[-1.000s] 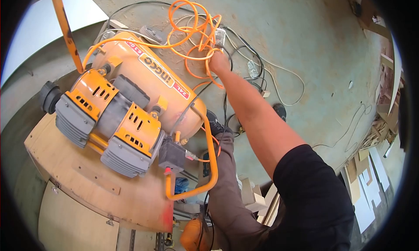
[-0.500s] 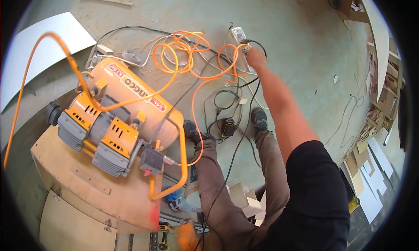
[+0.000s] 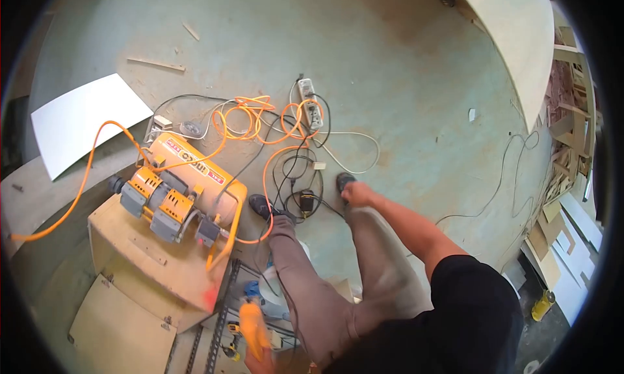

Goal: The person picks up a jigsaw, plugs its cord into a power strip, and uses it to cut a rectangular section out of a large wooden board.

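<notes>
My right hand (image 3: 356, 193) is over my right leg, just behind my shoe (image 3: 344, 180), with its fingers curled. Whether anything is inside them I cannot make out. Down at the bottom edge, my left hand (image 3: 261, 362) is closed on a long, rounded orange tool (image 3: 253, 328), too blurred to tell its kind. A white power strip (image 3: 311, 104) lies on the floor ahead, a black cable plugged into it. Left of my legs, an orange air compressor (image 3: 188, 172) rests on a wooden cabinet (image 3: 146, 260), and its orange hose (image 3: 265, 124) lies in loops near the strip.
Black cables with a black adapter (image 3: 306, 202) lie between my feet. A yellow-black drill (image 3: 231, 341) is beside the cabinet. A white panel (image 3: 91, 124) lies at left. Boards and offcuts (image 3: 569, 244) are piled at right; a thin cable (image 3: 497, 189) crosses the floor.
My right hand has left the power strip and drawn back to my right leg. The orange tool in my left hand has come further into view. The camera view has shifted.
</notes>
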A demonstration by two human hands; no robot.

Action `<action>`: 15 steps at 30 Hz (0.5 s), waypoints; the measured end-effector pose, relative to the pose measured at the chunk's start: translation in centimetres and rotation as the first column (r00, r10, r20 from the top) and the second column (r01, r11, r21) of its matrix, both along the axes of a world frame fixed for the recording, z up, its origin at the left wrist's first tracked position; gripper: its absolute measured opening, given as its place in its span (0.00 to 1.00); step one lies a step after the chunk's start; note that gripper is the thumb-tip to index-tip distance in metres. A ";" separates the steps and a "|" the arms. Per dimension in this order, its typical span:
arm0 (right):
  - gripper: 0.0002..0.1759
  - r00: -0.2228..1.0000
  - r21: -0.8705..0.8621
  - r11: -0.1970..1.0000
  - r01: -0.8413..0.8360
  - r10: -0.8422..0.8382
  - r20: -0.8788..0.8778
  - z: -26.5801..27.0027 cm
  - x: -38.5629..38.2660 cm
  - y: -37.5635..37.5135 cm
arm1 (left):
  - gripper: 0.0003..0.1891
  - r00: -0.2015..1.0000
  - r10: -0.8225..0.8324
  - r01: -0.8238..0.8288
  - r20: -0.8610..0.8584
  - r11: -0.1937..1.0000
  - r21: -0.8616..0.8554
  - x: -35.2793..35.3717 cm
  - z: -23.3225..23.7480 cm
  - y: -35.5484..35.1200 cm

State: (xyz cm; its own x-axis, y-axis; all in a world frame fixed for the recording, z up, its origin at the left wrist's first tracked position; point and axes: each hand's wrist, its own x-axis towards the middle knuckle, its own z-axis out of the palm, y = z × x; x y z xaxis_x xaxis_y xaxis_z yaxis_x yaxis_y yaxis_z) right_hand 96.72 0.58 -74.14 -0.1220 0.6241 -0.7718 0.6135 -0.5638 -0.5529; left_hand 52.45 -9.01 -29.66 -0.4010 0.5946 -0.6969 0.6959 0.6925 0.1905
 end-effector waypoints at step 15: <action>0.15 0.869 -0.009 0.975 0.223 -0.203 -0.451 52.7 9.1 -10.2 | 0.17 0.573 -0.723 0.793 -0.386 0.370 0.484 34.2 8.5 2.4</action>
